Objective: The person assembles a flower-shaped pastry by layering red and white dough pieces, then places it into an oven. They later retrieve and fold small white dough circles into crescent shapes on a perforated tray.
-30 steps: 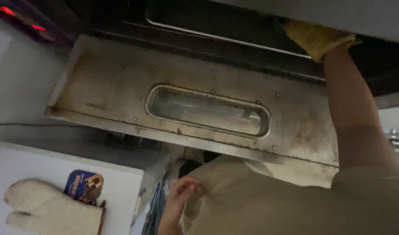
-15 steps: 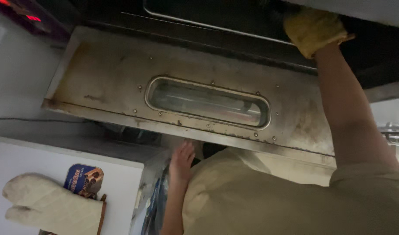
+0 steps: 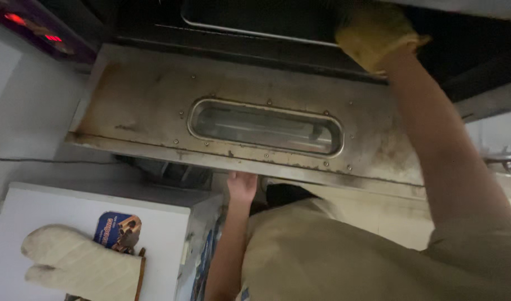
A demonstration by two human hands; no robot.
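Head view, near to far: at 8 o'clock a thick cream oven mitt and a small blue packet lie on a white counter. The bare left hand reaches up under the edge of the open, stained metal oven door. Its fingers are hidden, so I cannot tell if they are apart or together. At 1 o'clock the right hand, in a yellow glove, is inside the dark oven, at a metal tray. I cannot tell if it grips. It looks like reaching-in work, and lifting would need a firm hold. What the tray holds is hidden.
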